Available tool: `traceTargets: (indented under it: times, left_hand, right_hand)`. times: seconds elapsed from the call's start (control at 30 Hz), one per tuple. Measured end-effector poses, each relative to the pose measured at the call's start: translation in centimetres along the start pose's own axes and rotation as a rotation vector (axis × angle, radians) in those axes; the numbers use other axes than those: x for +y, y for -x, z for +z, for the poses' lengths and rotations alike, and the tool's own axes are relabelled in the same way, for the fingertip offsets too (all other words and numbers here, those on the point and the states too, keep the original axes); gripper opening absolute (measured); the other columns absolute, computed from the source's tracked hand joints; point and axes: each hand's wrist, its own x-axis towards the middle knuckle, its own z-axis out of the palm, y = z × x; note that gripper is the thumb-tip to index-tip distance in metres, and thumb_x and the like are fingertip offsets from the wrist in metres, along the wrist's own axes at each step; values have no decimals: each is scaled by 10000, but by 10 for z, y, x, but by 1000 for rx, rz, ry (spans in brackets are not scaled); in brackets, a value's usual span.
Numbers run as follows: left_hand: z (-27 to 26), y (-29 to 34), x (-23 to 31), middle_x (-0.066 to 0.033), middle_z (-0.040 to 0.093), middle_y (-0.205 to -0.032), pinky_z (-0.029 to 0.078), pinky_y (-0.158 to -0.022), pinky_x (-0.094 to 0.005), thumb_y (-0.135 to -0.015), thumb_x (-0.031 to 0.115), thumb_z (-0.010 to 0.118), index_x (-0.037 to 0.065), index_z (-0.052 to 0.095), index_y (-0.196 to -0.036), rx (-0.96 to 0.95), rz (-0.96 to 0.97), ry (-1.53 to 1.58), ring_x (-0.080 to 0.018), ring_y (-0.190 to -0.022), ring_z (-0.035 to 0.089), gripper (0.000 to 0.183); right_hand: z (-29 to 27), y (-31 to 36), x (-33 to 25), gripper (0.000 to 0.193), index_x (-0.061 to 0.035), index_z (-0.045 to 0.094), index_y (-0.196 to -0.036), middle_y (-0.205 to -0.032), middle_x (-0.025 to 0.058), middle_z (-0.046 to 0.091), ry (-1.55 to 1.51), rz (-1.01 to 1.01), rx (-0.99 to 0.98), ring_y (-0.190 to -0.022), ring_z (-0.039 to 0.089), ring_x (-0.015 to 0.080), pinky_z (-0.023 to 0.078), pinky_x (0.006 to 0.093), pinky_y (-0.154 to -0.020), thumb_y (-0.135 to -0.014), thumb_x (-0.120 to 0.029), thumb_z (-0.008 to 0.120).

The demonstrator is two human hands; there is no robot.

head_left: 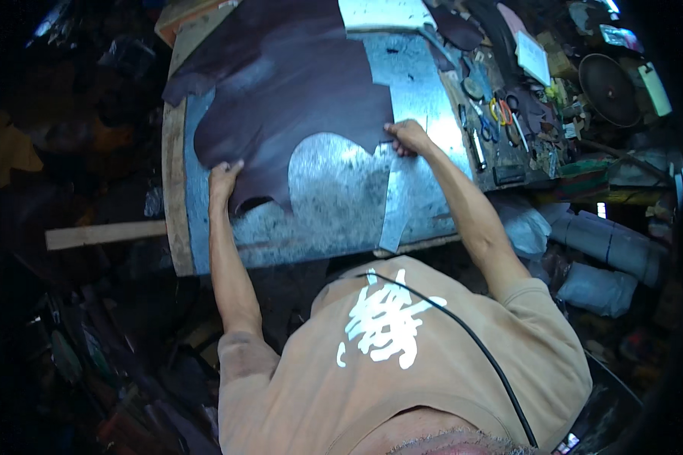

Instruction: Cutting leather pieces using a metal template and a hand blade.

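At centre frame, seen from the head camera looking down, a person in a tan shirt leans over a metal-topped workbench [334, 205] with a large dark brown leather hide [288, 91] spread on it. The hide covers the upper middle of the bench, and a rounded cut-out near its lower edge shows bare metal. The left hand [224, 180] lies on the hide's lower left flap, fingers curled over its edge and pressing it down. The right hand [408, 138] pinches the hide's edge at centre right, fingers closed on the leather. To do this well, both hands would likely need even outward tension so the leather lies flat without wrinkles. A narrow grey strip [396, 208] lies just below the right hand. Scissors [499, 112] and small tools crowd the upper right.
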Motion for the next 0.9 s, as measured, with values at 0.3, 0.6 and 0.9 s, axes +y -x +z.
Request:
traceTargets:
  times: [0.3, 0.6, 0.9]
  left_hand:
    - [10, -15, -39, -260, 616, -754, 449, -681, -441, -833, 411, 688, -54, 624, -790, 147, 211, -236, -320, -648, 563, 472]
    - [13, -17, -20, -147, 547, -634, 424, -633, -395, -831, 388, 703, -38, 558, -665, 169, 130, -145, -207, -611, 467, 480]
    - [21, -12, -24, -282, 654, -888, 472, -777, -474, -842, 517, 626, -28, 665, -838, 254, 193, -369, -453, -892, 626, 546]
  right_hand:
    - [6, 2, 2, 341, 9, 677, -869, -609, 85, 625, 99, 11, 40, -437, 583, 156, 453, 292, -372, -927, -274, 496]
    - [8, 13, -5, 392, -26, 662, -771, -636, 61, 645, 272, -66, 182, -506, 620, 163, 508, 330, -533, -919, -341, 481]
    - [11, 10, 9, 443, 2, 676, -779, -618, 80, 641, 279, -150, 216, -497, 613, 179, 500, 343, -522, -940, -391, 549]
